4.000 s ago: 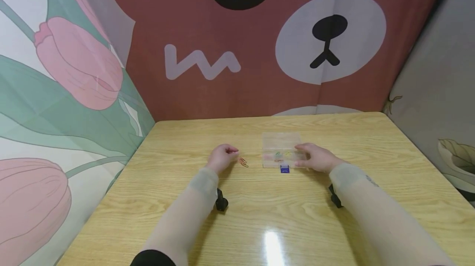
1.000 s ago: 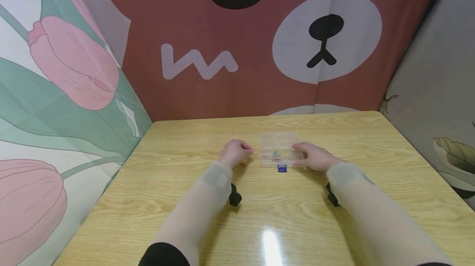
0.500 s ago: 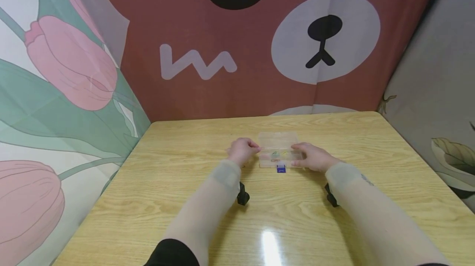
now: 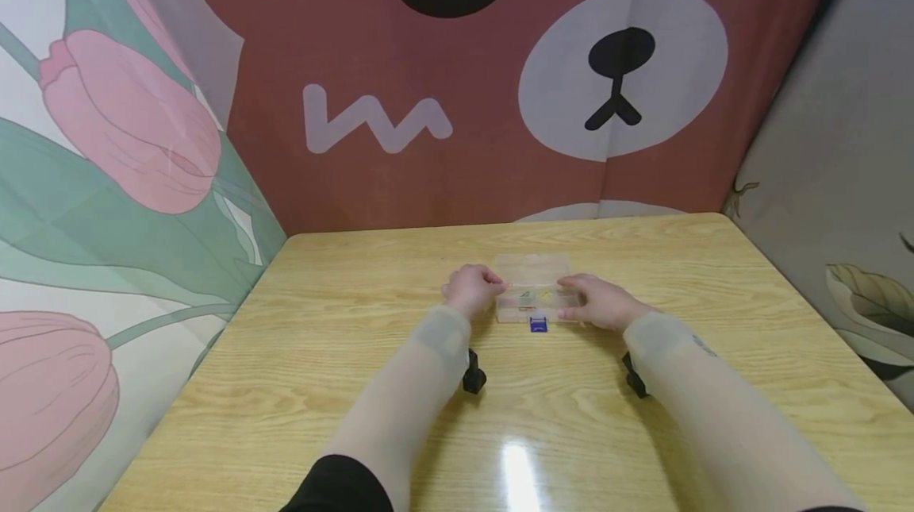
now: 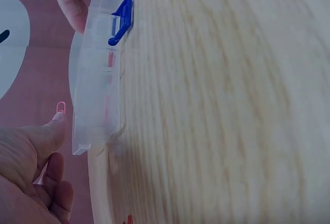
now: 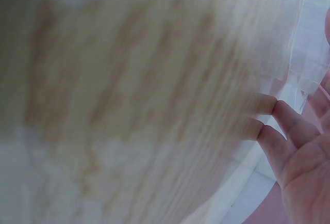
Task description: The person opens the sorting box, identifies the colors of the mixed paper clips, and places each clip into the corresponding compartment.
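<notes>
A clear plastic compartment box point(image 4: 505, 313) lies on the table with its lid point(image 4: 531, 266) folded back and a blue latch point(image 4: 539, 325) at the front. Thumb and finger of my left hand point(image 4: 471, 290) pinch a pinkish-red paper clip point(image 5: 61, 106), its loop sticking up past the thumb. That hand is at the box's left end, fingertips overlapping its edge in the head view. My right hand point(image 4: 603, 302) holds the right end, thumb toward the front and fingers farther back. Inside are green clips point(image 4: 526, 295), yellow clips point(image 4: 546, 295) and something red point(image 4: 527, 308).
On the wooden table point(image 4: 343, 361), a bit of a loose red clip point(image 5: 129, 219) shows at the bottom of the left wrist view. A bear-printed cloth point(image 4: 400, 186) hangs behind the table, with patterned cloths at both sides.
My left hand has moved right, from beside the loose red clips to the box's left end, carrying a paper clip. My right hand has stayed on the box.
</notes>
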The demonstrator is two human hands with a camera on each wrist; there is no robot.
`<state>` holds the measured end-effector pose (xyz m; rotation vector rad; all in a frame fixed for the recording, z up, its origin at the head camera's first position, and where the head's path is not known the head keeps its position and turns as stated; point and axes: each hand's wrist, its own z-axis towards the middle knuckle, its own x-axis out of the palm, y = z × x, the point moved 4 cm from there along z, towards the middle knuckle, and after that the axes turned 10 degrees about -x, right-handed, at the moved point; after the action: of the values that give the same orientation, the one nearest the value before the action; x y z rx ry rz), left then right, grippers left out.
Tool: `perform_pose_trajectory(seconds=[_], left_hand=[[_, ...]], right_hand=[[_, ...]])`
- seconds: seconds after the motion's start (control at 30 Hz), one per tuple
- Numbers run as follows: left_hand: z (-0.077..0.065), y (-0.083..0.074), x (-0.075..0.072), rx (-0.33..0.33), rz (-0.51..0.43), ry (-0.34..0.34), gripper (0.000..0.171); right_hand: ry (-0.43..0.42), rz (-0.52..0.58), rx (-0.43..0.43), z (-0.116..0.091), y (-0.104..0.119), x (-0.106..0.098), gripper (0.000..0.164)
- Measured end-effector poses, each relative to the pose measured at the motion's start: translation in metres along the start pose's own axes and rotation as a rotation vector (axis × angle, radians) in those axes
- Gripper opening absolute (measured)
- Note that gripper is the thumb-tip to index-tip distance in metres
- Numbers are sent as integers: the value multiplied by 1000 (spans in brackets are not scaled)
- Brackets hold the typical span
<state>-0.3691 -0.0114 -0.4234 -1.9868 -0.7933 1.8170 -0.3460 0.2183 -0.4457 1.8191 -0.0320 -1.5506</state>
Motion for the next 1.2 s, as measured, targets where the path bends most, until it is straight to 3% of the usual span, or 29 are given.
perform_pose_trajectory(seconds=[0.43, 0.73, 1.2], left_hand=[[0, 2, 4, -6, 21, -1, 21], [2, 6, 8, -16, 10, 34, 16], [6, 11, 9, 22, -22, 22, 13]], right_hand=[[3, -9, 6, 1, 1, 0, 74], [2, -5, 14, 0, 1, -1, 73], [2, -14, -7, 0, 2, -1, 74]])
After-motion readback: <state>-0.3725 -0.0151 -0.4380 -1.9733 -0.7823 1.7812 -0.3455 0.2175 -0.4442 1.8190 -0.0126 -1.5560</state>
